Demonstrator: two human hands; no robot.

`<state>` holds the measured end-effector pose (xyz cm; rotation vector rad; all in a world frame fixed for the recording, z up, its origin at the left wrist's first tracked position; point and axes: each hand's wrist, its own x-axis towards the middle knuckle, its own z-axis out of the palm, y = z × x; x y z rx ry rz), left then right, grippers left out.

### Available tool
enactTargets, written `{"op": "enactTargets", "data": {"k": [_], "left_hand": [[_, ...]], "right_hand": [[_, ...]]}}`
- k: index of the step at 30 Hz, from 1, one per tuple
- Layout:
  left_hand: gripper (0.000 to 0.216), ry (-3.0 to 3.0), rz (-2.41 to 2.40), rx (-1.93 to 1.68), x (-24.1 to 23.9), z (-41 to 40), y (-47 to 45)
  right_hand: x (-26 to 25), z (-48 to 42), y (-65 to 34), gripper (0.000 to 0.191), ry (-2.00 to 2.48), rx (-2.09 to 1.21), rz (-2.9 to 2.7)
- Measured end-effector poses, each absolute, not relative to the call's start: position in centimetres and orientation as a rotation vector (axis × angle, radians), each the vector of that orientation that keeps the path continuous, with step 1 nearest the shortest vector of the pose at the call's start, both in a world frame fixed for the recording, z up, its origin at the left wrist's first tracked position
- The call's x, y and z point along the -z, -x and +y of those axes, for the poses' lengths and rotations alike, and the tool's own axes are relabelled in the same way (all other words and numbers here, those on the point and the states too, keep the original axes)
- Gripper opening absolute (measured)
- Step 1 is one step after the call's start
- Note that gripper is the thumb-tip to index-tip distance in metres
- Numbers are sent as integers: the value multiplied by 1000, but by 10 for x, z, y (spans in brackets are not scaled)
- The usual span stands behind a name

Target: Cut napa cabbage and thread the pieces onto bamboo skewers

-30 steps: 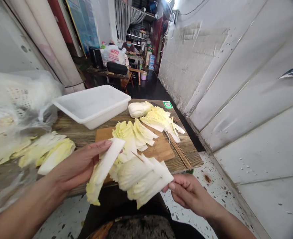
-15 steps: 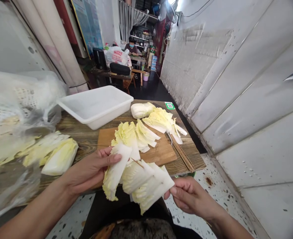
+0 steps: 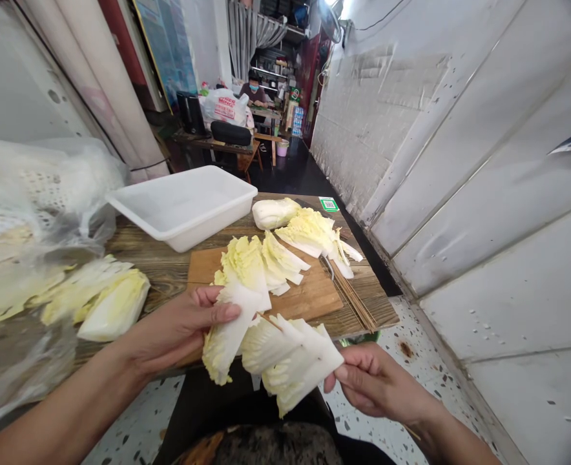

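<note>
Two hands: both of yours were low in the frame, below the table (image 3: 363, 303) edge.
Left hand (image 3: 179, 329): your thumb and fingers were closed on one cabbage leaf (image 3: 227, 329), pinched near its white end, the yellow tip hanging down.
Right hand (image 3: 373, 387): your fingertips were closed on the white end of the skewered leaves (image 3: 290, 361), lower centre of the frame.
Skewer (image 3: 267, 319): its thin tip stuck out of the skewered leaves, just beside the single leaf; whether it touched that leaf, you could not tell.
Board (image 3: 309, 297): it lay at the centre of the frame, with cut leaves (image 3: 261, 258) fanned on it.
Tub (image 3: 183, 203): white, above and left of the board on the table.
Loose leaves (image 3: 314, 236): heaped right of the tub, beyond the board.
Sticks (image 3: 351, 297): a bundle lay along the board's right edge.
Bag (image 3: 38, 194): clear plastic at the left of the frame, with more cabbage (image 3: 115, 303) just under it.
Person (image 3: 254, 90): seated far back, at the top centre.
</note>
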<state>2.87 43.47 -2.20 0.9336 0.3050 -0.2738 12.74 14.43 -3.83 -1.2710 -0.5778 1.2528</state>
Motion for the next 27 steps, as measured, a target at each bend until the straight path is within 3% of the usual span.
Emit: {"op": "enactTargets", "data": {"k": [20, 22, 27], "left_hand": [[28, -1096, 264, 378, 10, 427, -38], [26, -1146, 251, 357, 12, 427, -36], [26, -1307, 251, 234, 19, 430, -30]], "right_hand": [[34, 139, -128, 44, 1382, -1308, -632], [34, 140, -129, 41, 1563, -1159, -790], [37, 136, -124, 22, 2020, -289, -1168]]}}
